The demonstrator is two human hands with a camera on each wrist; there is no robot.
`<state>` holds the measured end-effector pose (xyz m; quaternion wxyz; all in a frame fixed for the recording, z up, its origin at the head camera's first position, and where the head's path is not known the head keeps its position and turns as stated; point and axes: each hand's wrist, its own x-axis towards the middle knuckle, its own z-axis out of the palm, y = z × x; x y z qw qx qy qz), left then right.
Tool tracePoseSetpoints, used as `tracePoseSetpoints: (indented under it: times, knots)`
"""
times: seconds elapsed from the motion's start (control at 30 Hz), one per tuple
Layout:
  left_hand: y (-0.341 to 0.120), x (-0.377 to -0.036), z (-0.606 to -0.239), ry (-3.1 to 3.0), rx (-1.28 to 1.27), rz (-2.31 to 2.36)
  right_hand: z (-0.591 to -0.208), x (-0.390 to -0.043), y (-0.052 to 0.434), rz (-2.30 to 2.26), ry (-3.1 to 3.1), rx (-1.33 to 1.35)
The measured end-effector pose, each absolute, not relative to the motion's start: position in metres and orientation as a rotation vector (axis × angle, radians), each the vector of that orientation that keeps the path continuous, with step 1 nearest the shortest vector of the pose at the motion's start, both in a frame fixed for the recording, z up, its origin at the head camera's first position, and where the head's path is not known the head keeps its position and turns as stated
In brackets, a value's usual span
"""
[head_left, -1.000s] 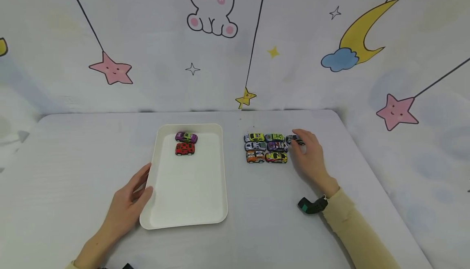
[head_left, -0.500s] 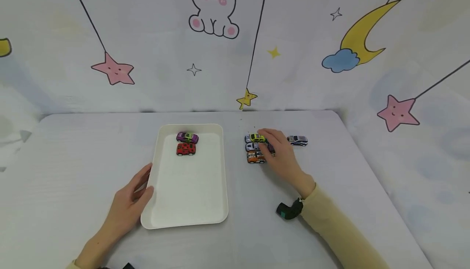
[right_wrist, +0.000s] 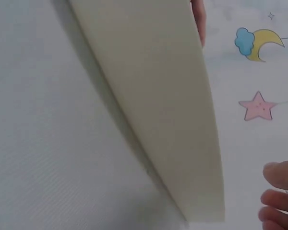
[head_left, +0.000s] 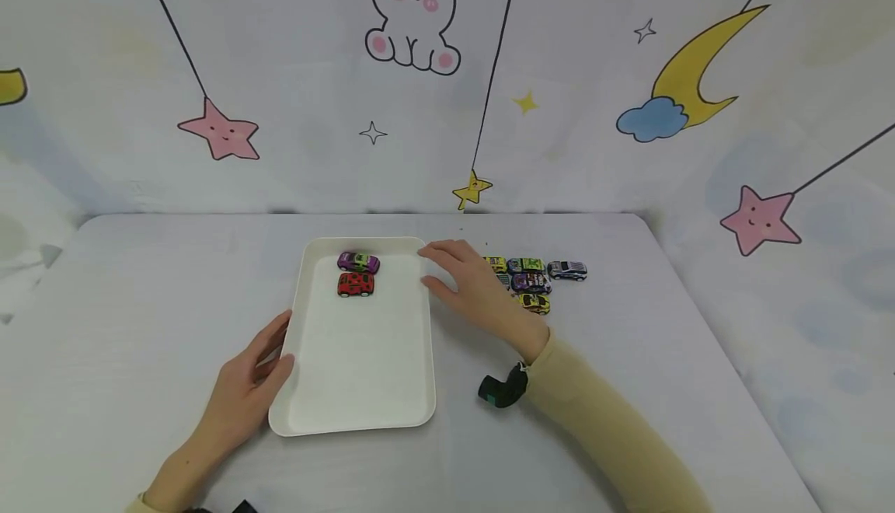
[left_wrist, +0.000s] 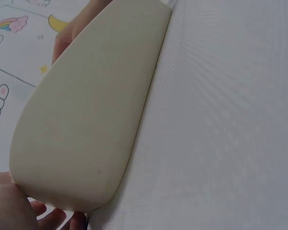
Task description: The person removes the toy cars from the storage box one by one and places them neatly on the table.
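Note:
My left hand [head_left: 241, 392] holds the left side of the white tray [head_left: 360, 365], thumb over its rim and fingers along the outer wall. In the left wrist view the fingers [left_wrist: 52, 218] meet the tray's wall [left_wrist: 86, 105]. A purple-and-green toy car [head_left: 359, 263] and a red toy car [head_left: 356, 284] sit inside, near the tray's far end. Over the tray's right rim, my right hand [head_left: 482, 291] has thumb and fingers spread, with nothing visible between them. In the right wrist view these fingers [right_wrist: 278, 215] appear apart from the tray.
Right of the tray, several toy cars stand grouped, among them a green one [head_left: 526, 265], a purple one [head_left: 531, 283], a yellow one [head_left: 534, 304] and a silver one [head_left: 567, 270]. My right hand partly covers the group's left side. A patterned backdrop [head_left: 294, 109] rises behind the table.
My right hand has moved left from the silver car, across the grouped cars, to the tray's right rim. The silver car stayed on the table. My left hand keeps its place.

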<state>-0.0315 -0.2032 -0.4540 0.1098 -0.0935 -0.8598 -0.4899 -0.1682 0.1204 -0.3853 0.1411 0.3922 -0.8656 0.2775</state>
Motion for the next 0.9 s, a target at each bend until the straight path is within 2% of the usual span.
tracePoseSetpoints:
  times: [0.33, 0.9]
  knots:
    - [-0.205, -0.031, -0.455, -2.511, -0.275, -1.445, -0.365, -0.167, 0.07, 0.734, -2.72, 1.257]
    - [-0.205, -0.033, -0.456, -2.494, -0.274, -1.472, -0.378, -0.176, 0.02, 0.449, -2.93, 1.262]
